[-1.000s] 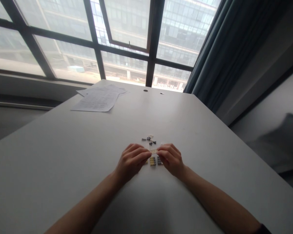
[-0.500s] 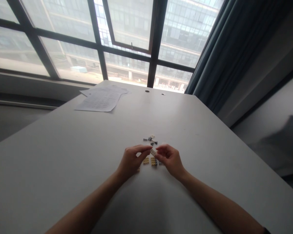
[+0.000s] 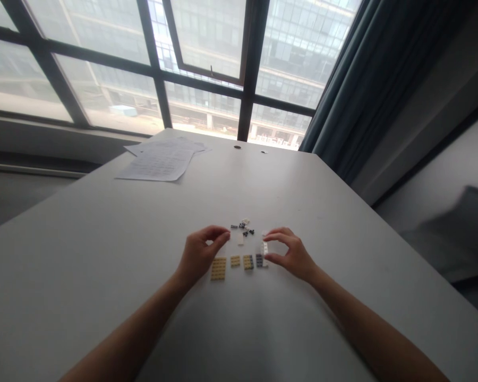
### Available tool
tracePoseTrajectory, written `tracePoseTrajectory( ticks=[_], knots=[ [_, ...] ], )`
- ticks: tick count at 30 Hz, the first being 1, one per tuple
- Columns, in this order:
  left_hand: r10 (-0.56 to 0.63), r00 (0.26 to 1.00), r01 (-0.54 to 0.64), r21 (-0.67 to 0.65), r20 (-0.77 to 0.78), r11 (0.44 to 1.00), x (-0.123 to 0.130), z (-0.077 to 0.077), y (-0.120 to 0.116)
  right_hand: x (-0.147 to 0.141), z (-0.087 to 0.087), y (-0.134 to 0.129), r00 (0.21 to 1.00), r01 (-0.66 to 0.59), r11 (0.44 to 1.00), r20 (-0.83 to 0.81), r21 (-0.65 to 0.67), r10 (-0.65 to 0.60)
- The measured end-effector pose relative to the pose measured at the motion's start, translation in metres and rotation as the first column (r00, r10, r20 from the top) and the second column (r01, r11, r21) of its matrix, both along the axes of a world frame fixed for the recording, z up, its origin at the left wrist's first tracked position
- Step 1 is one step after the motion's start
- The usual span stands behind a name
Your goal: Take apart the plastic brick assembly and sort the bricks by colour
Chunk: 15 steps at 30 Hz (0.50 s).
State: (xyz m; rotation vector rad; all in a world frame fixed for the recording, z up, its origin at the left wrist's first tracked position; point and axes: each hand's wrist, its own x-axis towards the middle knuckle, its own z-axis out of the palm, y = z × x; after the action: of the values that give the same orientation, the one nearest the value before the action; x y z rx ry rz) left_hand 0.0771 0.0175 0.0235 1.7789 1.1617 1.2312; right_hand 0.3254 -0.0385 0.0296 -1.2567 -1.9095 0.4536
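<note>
My left hand is closed, thumb and forefinger pinched together above the tan studded plate. Whatever sits between those fingertips, if anything, is too small to make out. My right hand has its thumb and fingers around a white studded brick, gripping it from the right side. Just left of that brick lies a dark grey studded plate. Between the hands are a small tan plate, a tan-and-grey plate and a flat whitish piece.
Beyond the hands is a loose group of small black pieces, white pieces and a grey piece. Printed papers lie at the far left of the white table. A window and dark curtain stand behind.
My hands have moved apart, left hand leftward and right hand rightward. The pale studded piece between them has gone from the middle, and a white studded brick is at my right fingers.
</note>
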Motion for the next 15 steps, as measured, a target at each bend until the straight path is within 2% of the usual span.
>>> tracePoseTrajectory(
  ticks=[4,8,15],
  knots=[
    [0.113,0.990,-0.108,0.062,-0.079,0.992,-0.013,-0.007,0.013,0.024,-0.014,-0.007,0.990,0.051,0.996,0.131,-0.075,-0.041],
    [0.104,0.990,-0.100,0.049,-0.093,0.994,-0.013,-0.012,0.013,0.025,-0.023,-0.011,0.973,0.048,0.991,0.231,-0.124,-0.018],
    [0.073,0.990,-0.070,0.031,-0.121,0.997,-0.010,-0.014,0.010,0.028,-0.025,-0.006,0.984,0.088,0.990,0.167,-0.113,-0.069]
  ],
)
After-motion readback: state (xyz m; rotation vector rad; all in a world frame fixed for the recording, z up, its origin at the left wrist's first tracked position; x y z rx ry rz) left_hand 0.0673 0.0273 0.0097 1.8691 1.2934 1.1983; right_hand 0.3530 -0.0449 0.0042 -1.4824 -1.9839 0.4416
